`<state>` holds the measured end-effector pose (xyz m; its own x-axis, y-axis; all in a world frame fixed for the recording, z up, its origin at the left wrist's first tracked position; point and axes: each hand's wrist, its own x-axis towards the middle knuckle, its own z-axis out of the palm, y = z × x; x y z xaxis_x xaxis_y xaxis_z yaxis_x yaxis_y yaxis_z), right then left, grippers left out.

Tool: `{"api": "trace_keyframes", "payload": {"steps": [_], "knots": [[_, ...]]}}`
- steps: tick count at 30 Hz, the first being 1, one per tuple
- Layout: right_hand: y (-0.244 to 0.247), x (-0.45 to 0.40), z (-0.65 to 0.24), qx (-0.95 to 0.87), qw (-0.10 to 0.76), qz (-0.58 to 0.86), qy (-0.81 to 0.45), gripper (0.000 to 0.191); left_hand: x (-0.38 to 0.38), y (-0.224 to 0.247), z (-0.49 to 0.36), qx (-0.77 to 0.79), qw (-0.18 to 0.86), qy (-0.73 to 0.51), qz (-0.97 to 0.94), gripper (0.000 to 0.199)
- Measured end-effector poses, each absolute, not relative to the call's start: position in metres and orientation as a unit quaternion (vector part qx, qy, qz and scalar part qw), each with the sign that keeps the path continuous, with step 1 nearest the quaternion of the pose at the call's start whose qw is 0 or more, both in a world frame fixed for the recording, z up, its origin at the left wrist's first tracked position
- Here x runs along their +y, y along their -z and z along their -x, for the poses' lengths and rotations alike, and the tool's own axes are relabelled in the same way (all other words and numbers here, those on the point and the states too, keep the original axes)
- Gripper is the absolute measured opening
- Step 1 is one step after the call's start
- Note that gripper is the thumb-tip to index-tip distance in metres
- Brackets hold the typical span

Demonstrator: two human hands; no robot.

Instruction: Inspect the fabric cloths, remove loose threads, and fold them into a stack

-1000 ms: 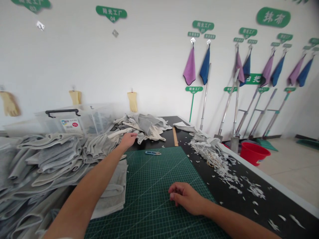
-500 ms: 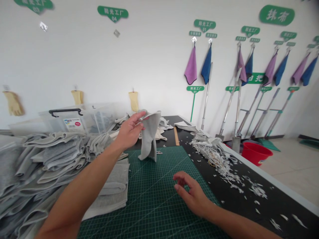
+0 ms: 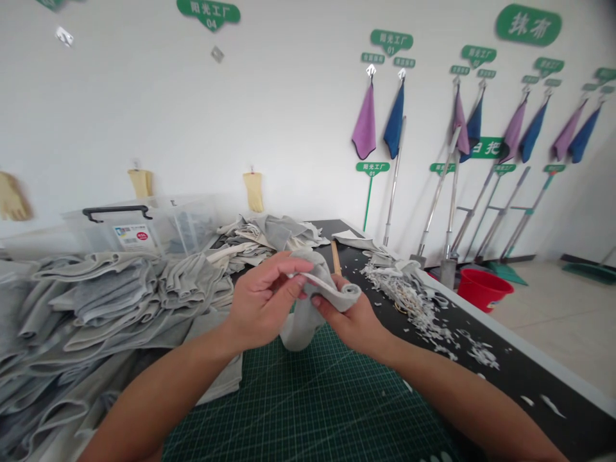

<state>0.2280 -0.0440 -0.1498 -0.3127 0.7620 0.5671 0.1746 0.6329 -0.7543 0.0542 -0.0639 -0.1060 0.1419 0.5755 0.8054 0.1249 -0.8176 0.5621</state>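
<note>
A piece of grey cloth (image 3: 301, 324) hangs between my two hands, above the green cutting mat (image 3: 308, 398). My left hand (image 3: 262, 301) pinches its upper edge between thumb and fingers. On the other side, my right hand (image 3: 353, 321) grips the cloth near a curled edge, thumb in front. The lower part of the cloth droops in a rounded fold. Left of the mat lies a large heap of folded grey cloths (image 3: 110, 295), with a flat grey cloth (image 3: 226, 372) partly over the mat.
Beyond the mat are a pile of cloth pieces (image 3: 274, 231) and a wooden ruler (image 3: 335, 256). Shredded scraps (image 3: 418, 308) lie along the right of the black table. A clear plastic box (image 3: 187, 221) stands behind the heap; a red bucket (image 3: 484, 289) is on the floor.
My left hand has come down and nearer with the grey cloth. My right hand, open before, has risen and taken hold of it. The view has shifted slightly.
</note>
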Motion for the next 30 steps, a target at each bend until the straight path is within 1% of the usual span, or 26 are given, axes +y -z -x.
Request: {"api": "trace_keyframes", "payload": {"steps": [1,2,4,5,6,8,10,12,13,15,18,20,23,27,28,30], "knots": [[0.150,-0.043,-0.226,-0.742,0.500,0.317,-0.314,0.024,-0.059,0.109,-0.055,0.242,0.184,-0.626,-0.718,0.027],[0.150,-0.043,-0.225,-0.726,0.507,0.325,-0.332,0.025,-0.055,0.112,-0.055,0.254,0.174,-0.634,-0.709,0.037],[0.151,-0.042,-0.222,-0.689,0.531,0.340,-0.359,0.030,-0.051,0.120,-0.057,0.297,0.115,-0.618,-0.719,0.061],[0.151,-0.041,-0.220,-0.674,0.545,0.346,-0.359,0.032,-0.051,0.126,-0.058,0.318,0.075,-0.591,-0.738,0.069],[0.151,-0.040,-0.218,-0.663,0.560,0.351,-0.352,0.034,-0.052,0.132,-0.060,0.333,0.039,-0.551,-0.764,0.073],[0.151,-0.037,-0.214,-0.643,0.586,0.358,-0.340,0.036,-0.058,0.147,-0.063,0.346,-0.009,-0.458,-0.818,0.074],[0.154,-0.033,-0.211,-0.628,0.594,0.363,-0.348,0.039,-0.062,0.161,-0.067,0.359,-0.025,-0.381,-0.852,0.077],[0.159,-0.032,-0.209,-0.627,0.582,0.366,-0.366,0.040,-0.062,0.172,-0.070,0.379,-0.039,-0.352,-0.855,0.082],[0.162,-0.032,-0.208,-0.631,0.576,0.365,-0.371,0.039,-0.060,0.174,-0.071,0.389,-0.042,-0.356,-0.849,0.081],[0.167,-0.034,-0.206,-0.639,0.566,0.350,-0.386,0.037,-0.055,0.174,-0.070,0.396,-0.021,-0.376,-0.838,0.069],[0.172,-0.038,-0.204,-0.653,0.540,0.278,-0.452,0.031,-0.049,0.164,-0.066,0.375,0.062,-0.414,-0.827,0.042],[0.174,-0.041,-0.202,-0.661,0.522,0.214,-0.495,0.036,-0.048,0.159,-0.064,0.360,0.110,-0.439,-0.816,0.033],[0.179,-0.041,-0.199,-0.659,0.519,0.175,-0.515,0.041,-0.049,0.159,-0.063,0.368,0.165,-0.463,-0.789,0.027],[0.186,-0.040,-0.202,-0.657,0.509,0.195,-0.520,0.048,-0.047,0.163,-0.063,0.397,0.213,-0.491,-0.745,0.026],[0.186,-0.039,-0.204,-0.659,0.509,0.207,-0.514,0.047,-0.045,0.162,-0.062,0.408,0.215,-0.502,-0.732,0.026],[0.187,-0.037,-0.208,-0.661,0.521,0.250,-0.479,0.036,-0.043,0.160,-0.057,0.440,0.203,-0.523,-0.701,0.023]]}}
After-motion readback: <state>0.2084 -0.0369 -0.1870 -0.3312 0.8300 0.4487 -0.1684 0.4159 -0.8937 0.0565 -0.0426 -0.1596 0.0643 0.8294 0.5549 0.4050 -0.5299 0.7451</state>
